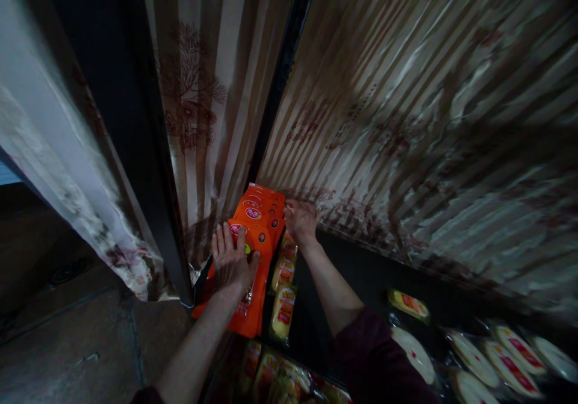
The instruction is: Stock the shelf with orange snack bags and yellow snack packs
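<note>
Orange snack packets [264,196] with oval logos overlap in a row at the left end of a dark shelf. My left hand [232,262] lies on the nearest orange packet [257,295], its fingers stretched out and apart. At the right edge of the row is my right hand [301,218], with curled fingers. What those fingers hold, if anything, is hidden. Beside the row, between it and my right forearm, small yellow wrapped cakes [283,312] lie in a line.
A patterned, wrinkled curtain [383,139] hangs behind the shelf [347,253]. Dark upright posts [153,169] stand at the left. One yellow cake [409,305] and several round pale wrapped breads [413,353] lie at the right. More packs [266,374] fill the lower front.
</note>
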